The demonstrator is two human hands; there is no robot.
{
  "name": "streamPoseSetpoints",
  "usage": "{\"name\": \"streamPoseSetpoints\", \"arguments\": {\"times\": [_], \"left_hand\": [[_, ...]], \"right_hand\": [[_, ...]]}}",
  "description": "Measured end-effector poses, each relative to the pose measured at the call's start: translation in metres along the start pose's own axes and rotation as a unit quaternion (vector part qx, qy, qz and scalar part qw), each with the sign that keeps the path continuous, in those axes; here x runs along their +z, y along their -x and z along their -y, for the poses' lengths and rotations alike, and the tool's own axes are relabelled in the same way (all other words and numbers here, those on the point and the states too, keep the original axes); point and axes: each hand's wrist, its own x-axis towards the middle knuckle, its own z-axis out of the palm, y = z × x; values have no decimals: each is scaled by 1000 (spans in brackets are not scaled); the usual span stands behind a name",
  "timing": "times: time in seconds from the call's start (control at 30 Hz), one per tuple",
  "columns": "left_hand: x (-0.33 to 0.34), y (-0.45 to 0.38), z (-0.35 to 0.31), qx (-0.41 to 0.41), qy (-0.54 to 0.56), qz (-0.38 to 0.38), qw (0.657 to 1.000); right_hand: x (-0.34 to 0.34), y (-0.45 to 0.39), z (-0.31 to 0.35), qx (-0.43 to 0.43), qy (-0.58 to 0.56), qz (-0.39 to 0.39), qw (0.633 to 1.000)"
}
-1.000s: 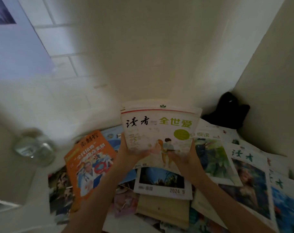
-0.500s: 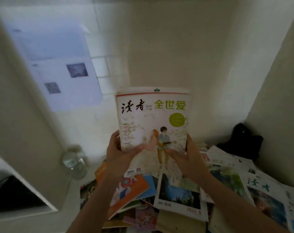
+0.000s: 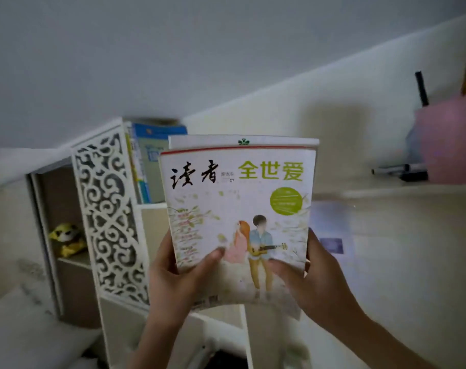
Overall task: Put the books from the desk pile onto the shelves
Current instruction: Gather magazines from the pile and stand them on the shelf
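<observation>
I hold a small stack of magazines upright in mid-air; the front cover is white with black and green Chinese lettering and a drawn couple with a guitar. My left hand grips its lower left corner, thumb on the cover. My right hand grips the lower right corner the same way. Behind the stack to the left stands a white shelf unit with a carved lattice side panel. Blue books stand upright in its upper compartment. The desk pile is out of view.
A yellow plush toy sits in a shelf compartment at the left. A pink holder with pens stands on a ledge at the upper right, markers lying beside it. Papers are stuck to the wall behind the magazines.
My view has swung up and left from the desk pile to the shelf unit. Both hands have lifted the magazines higher, keeping the same grip.
</observation>
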Motion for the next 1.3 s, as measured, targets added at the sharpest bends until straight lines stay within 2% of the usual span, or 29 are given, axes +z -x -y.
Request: {"name": "streamPoseSetpoints", "arguments": {"times": [0.13,0.3,0.5,0.67,0.8,0.93,1.0,1.07,1.1,1.3], "left_hand": [[-20,-71,-20,53,-16,-33,998],[-28,-173,-6,56,-34,-31,997],[-39,-265,65,35,-77,-39,996],[-45,-320,137,8,-69,-60,996],[-49,-345,169,4,-69,-75,995],[-79,-339,196,8,-51,34,998],[-92,-331,207,19,-79,57,995],[-96,-329,213,37,-116,54,991],[-95,-329,214,46,-138,48,988],[-93,-329,225,109,-240,-14,965]], "right_hand": [[33,-81,23,-47,1,-14,999],[64,-187,25,-53,31,-2,998],[122,-277,-35,7,27,-2,1000],[164,-339,-90,35,52,11,998],[195,-380,-128,61,53,38,996],[210,-403,-160,60,82,60,993],[203,-403,-163,61,87,114,988],[194,-396,-162,69,105,198,972],[193,-394,-163,77,113,216,967],[215,-403,-163,83,168,177,966]]}}
